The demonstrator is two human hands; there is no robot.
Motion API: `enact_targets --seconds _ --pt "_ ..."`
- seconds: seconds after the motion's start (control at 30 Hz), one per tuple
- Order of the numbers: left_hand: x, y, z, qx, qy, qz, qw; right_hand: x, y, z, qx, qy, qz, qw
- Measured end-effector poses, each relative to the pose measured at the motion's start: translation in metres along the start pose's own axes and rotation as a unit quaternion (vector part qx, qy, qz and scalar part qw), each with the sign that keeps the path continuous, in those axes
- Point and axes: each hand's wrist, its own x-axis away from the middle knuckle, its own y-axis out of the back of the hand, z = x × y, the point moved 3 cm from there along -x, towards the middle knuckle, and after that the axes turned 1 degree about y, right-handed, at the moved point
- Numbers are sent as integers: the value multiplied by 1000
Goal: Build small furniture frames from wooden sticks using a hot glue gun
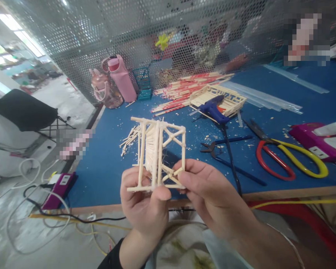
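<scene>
A small chair-like frame of pale wooden sticks (158, 149) is held up over the front edge of the blue table. My left hand (145, 201) is closed round its lower left part, with the thumb in front. My right hand (207, 186) pinches the lower right corner, where short sticks cross in an X. Strands of glue seem to hang inside the frame. Behind it on the table lie cut stick pieces (131, 137). A blue glue gun (217, 108) rests on a shallow stick-built tray (235, 106).
Blue-handled pliers (232, 160), red-and-yellow scissors (277, 158) and a purple power strip (319, 140) lie at the right. Red-marked sticks (184, 89), clear glue sticks (263, 96) and pink bottles (121, 78) stand or lie farther back. Perforated metal (106, 30) borders the table.
</scene>
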Motion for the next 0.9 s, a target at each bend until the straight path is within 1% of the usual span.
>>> enact_targets --seconds 0.17,0.23,0.37,0.5,0.6,0.7,0.8,0.9 --pt "0 0 -1 -6 -9 7 1000 -1 4 2 19 -5 -53 998" --pt "0 -1 -1 -2 -12 10 1000 -1 4 3 28 -10 -62 998" --pt "1 -1 0 7 -18 14 1000 -1 2 4 22 -51 -55 997" --pt "0 -1 1 11 -23 8 1000 -1 -2 4 -7 -49 -33 998" --pt "0 -2 0 10 -20 5 1000 -1 -4 5 -23 -30 -20 999" --pt "0 -2 -1 4 -21 4 1000 -1 -2 5 -29 6 -39 999" --pt "1 -2 -2 2 -21 5 1000 -2 0 4 -11 34 -51 998" --pt "1 -2 -2 5 -17 4 1000 -2 2 4 26 91 -72 993"
